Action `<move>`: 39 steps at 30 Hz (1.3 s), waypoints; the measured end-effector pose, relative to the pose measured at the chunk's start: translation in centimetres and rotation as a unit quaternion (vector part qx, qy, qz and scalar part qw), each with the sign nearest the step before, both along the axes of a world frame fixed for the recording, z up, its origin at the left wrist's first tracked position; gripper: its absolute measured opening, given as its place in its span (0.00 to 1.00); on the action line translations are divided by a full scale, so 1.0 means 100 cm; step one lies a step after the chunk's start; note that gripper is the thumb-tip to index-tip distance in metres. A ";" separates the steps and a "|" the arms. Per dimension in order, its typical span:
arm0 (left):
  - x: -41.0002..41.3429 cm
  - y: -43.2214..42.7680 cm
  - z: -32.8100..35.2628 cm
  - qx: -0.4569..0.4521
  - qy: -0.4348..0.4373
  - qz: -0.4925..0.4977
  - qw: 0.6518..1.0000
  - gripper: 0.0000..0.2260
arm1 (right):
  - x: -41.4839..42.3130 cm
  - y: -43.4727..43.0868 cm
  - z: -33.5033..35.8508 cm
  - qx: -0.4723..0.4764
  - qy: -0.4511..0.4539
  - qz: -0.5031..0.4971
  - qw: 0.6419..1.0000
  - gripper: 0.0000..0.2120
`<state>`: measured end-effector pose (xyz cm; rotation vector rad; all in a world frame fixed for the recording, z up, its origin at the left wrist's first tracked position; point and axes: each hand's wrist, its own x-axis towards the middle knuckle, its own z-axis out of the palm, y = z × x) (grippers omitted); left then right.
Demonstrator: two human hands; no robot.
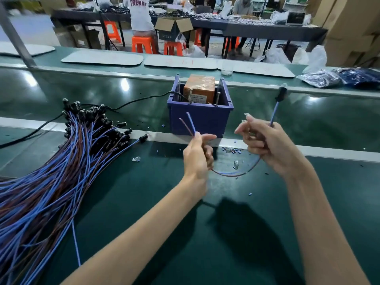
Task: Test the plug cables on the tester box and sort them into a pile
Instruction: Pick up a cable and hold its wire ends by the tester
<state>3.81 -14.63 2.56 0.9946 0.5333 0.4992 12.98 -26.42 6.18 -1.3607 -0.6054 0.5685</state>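
Note:
One plug cable [232, 173] with a blue and a brown wire hangs in a loop between my hands above the green table. My left hand [197, 157] pinches its two bare wire ends, which point up toward the tester box [200, 118], a blue crate holding an orange unit with upright metal pins. My right hand [265, 147] grips the cable near its other end, and the black plug [281, 94] sticks up above that hand. A big pile of the same cables [61, 171] lies on the table at the left, plugs toward the box.
A black power cord [131, 102] runs left from the tester box. Small clear bits and wire scraps [236, 164] litter the table near my hands. Grey mats [102, 56] and plastic bags [320, 79] lie beyond the belt. People sit at tables farther back.

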 end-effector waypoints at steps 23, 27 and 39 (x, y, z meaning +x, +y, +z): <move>-0.002 0.011 -0.045 0.210 0.004 -0.061 0.976 0.20 | -0.014 0.039 -0.030 -0.151 -0.033 -0.032 0.987 0.07; -0.003 0.012 -0.047 0.212 -0.007 -0.059 0.975 0.19 | -0.015 0.041 -0.030 -0.151 -0.041 -0.061 0.986 0.06; -0.005 0.012 -0.051 0.301 0.025 -0.049 0.952 0.19 | -0.005 0.039 -0.029 -0.027 0.044 -0.169 0.984 0.03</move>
